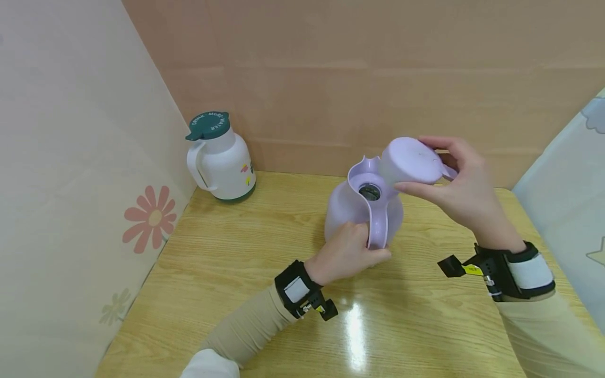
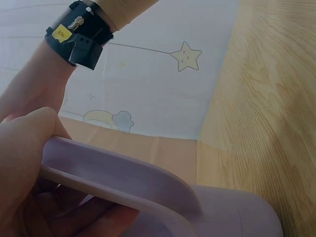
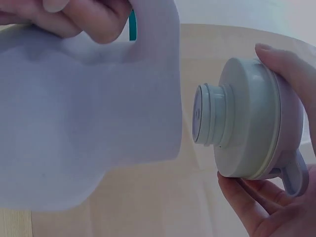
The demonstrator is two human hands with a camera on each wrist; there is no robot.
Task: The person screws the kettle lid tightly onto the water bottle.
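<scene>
White jug [image 1: 222, 157] with green cap stands at table's [image 1: 227, 273] far left corner, untouched. Left hand [image 1: 345, 253] grasps the handle of the lilac jug [image 1: 352, 207], upright mid-table, mouth open. Right hand [image 1: 460, 184] grips the lid [image 1: 410, 161], tilted, held just above and right of the mouth, apart from it

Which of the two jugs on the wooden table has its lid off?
The lilac plastic jug, gripped at its handle by the left hand; the right hand holds its lilac lid above. The white jug keeps its green lid.
</scene>
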